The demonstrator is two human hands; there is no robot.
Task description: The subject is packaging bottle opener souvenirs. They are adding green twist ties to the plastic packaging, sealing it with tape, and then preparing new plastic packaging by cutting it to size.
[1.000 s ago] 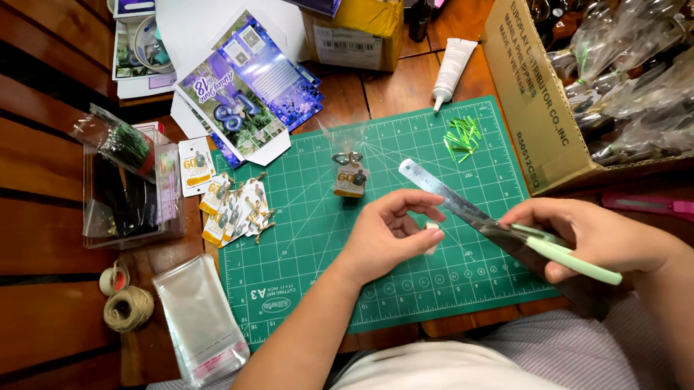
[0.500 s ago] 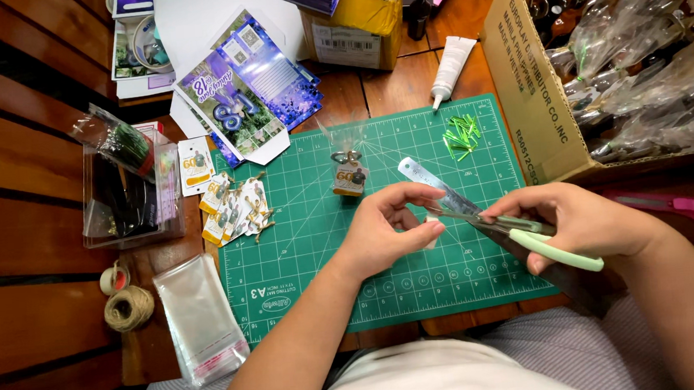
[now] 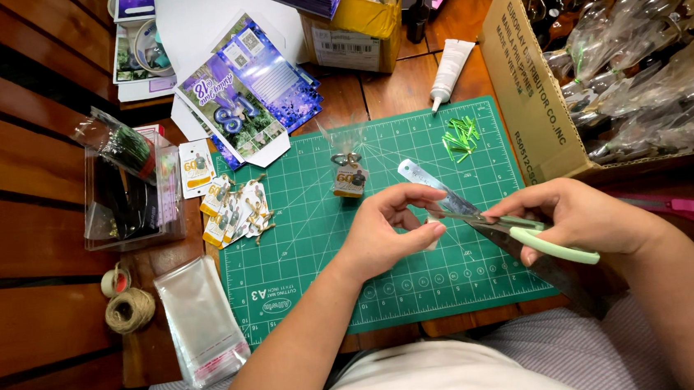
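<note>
Fingers (image 3: pixel 414 214) of the left hand (image 3: pixel 383 233) pinch a small pale piece over the green cutting mat (image 3: pixel 302 248). Right hand (image 3: pixel 580 218), palm down, grips mint-handled scissors (image 3: pixel 523 235), blades meeting the piece beside a steel ruler (image 3: pixel 433 184).

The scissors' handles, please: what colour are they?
Pale green, seen in the head view, where the right hand holds the scissors.

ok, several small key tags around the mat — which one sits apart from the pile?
The lone tag with a metal ring, lying on the green cutting mat above the left hand. The others are heaped together at the mat's left edge.
</note>
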